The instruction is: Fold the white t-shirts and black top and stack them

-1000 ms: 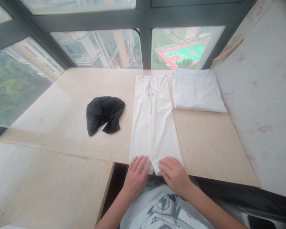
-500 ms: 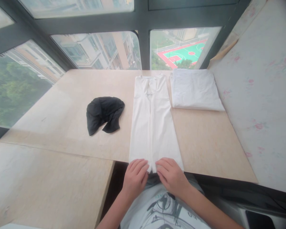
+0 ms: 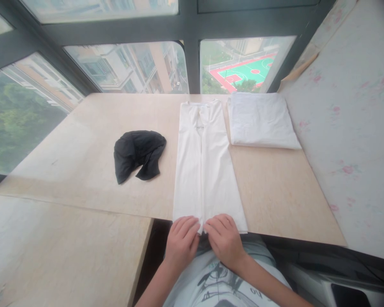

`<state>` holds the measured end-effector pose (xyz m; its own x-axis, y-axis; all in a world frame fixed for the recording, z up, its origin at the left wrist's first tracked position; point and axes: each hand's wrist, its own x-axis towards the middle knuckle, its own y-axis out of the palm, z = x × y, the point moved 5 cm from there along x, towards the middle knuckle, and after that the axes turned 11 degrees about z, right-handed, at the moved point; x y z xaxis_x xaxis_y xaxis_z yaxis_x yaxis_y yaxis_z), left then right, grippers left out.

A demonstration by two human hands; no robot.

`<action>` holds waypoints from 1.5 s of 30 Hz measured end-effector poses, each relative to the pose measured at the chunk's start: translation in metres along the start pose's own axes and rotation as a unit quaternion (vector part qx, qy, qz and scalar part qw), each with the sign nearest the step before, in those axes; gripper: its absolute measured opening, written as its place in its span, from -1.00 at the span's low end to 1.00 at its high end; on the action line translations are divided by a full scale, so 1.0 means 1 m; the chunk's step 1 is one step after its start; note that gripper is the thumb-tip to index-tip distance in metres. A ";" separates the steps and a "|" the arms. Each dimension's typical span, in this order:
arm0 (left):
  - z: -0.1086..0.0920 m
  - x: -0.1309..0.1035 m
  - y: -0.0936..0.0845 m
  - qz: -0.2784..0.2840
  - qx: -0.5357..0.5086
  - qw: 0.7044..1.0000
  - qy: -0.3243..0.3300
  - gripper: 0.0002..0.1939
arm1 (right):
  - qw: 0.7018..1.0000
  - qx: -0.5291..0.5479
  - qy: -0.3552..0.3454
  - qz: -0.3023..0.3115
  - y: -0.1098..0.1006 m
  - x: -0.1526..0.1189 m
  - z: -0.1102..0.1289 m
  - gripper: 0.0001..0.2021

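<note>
A white shirt (image 3: 217, 175) lies lengthwise before me, both sides folded in so their edges run down the middle. Its collar end is by the window and its hem reaches the table's front edge. At the left part of the hem, my left hand (image 3: 181, 239) is closed, the fabric pinched between thumb and fingers. Close beside it, my right hand (image 3: 224, 238) grips the hem near the middle seam, fingers bent over the cloth. Both thumbs are partly hidden underneath.
A crumpled black cloth item (image 3: 141, 149) lies left of the shirt. At the back right rests a folded white cloth (image 3: 262, 121). The wooden tabletop (image 3: 275, 187) meets a window frame (image 3: 192, 68) behind and a floral wall (image 3: 348, 140) on the right.
My right hand has shifted left along the hem, closer to my left hand. The shirt's lower edge has moved slightly toward me.
</note>
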<state>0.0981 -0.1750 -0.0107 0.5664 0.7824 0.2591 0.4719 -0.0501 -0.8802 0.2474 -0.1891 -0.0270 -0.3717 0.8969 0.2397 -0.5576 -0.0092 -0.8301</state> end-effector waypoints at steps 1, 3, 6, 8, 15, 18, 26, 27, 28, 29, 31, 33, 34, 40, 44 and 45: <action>0.000 0.000 0.000 0.001 0.006 1.000 0.003 -0.74 | 1.000 0.007 -0.008 -0.004 -0.002 0.000 0.000 -0.71; -0.001 -0.001 0.001 0.007 0.026 1.000 0.012 -0.75 | 0.999 0.013 -0.032 0.005 -0.005 0.000 0.000 -0.72; 0.000 -0.004 0.005 0.026 0.068 0.997 0.032 -0.77 | 0.997 -0.007 -0.070 0.040 -0.011 -0.008 -0.007 -0.74; 0.004 -0.008 0.009 0.037 0.095 0.994 0.033 -0.76 | 0.995 -0.040 -0.074 0.056 -0.015 -0.017 -0.017 -0.73; 0.034 -0.020 0.022 0.039 0.206 0.978 -0.022 -0.55 | 0.990 -0.126 -0.052 0.021 -0.027 -0.042 -0.054 -0.60; 0.040 -0.019 0.020 0.012 0.195 0.981 0.016 -0.55 | 0.990 -0.121 -0.070 0.016 -0.028 -0.043 -0.055 -0.62; 0.030 -0.021 0.017 0.009 0.143 0.986 0.083 -0.64 | 0.993 -0.070 -0.095 0.010 -0.033 -0.038 -0.051 -0.67; 0.028 -0.022 0.016 0.008 0.140 0.986 0.087 -0.65 | 0.993 -0.064 -0.099 0.012 -0.033 -0.038 -0.051 -0.67; 0.027 -0.023 0.015 0.009 0.136 0.986 0.093 -0.66 | 0.993 -0.057 -0.103 0.012 -0.034 -0.038 -0.052 -0.67; 0.027 -0.024 0.014 0.008 0.133 0.986 0.097 -0.66 | 0.993 -0.051 -0.105 0.012 -0.034 -0.039 -0.053 -0.67; 0.030 -0.024 0.011 0.004 0.131 0.987 0.095 -0.64 | 0.994 -0.041 -0.104 0.008 -0.035 -0.040 -0.057 -0.67; 0.036 -0.024 0.009 0.004 0.141 0.987 0.078 -0.60 | 0.995 -0.034 -0.098 0.008 -0.036 -0.041 -0.060 -0.66; 0.039 -0.024 0.009 0.006 0.151 0.987 0.063 -0.58 | 0.995 -0.032 -0.095 0.009 -0.036 -0.041 -0.061 -0.66; 0.051 -0.029 0.022 0.012 0.205 0.979 0.015 -0.53 | 0.997 -0.015 -0.077 0.002 -0.037 -0.038 -0.065 -0.64; 0.049 -0.028 0.030 -0.025 0.206 0.978 0.027 -0.56 | 0.998 -0.008 -0.057 0.000 -0.037 -0.036 -0.066 -0.64; 0.048 -0.026 0.031 -0.034 0.203 0.978 0.028 -0.57 | 0.999 -0.007 -0.054 -0.001 -0.037 -0.035 -0.066 -0.64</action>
<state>0.0651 -0.1669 -0.0637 0.5848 0.7395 0.3334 0.2093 0.2596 -0.9428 0.3299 -0.1916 -0.0378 -0.4494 0.8439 0.2932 -0.5475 -0.0008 -0.8368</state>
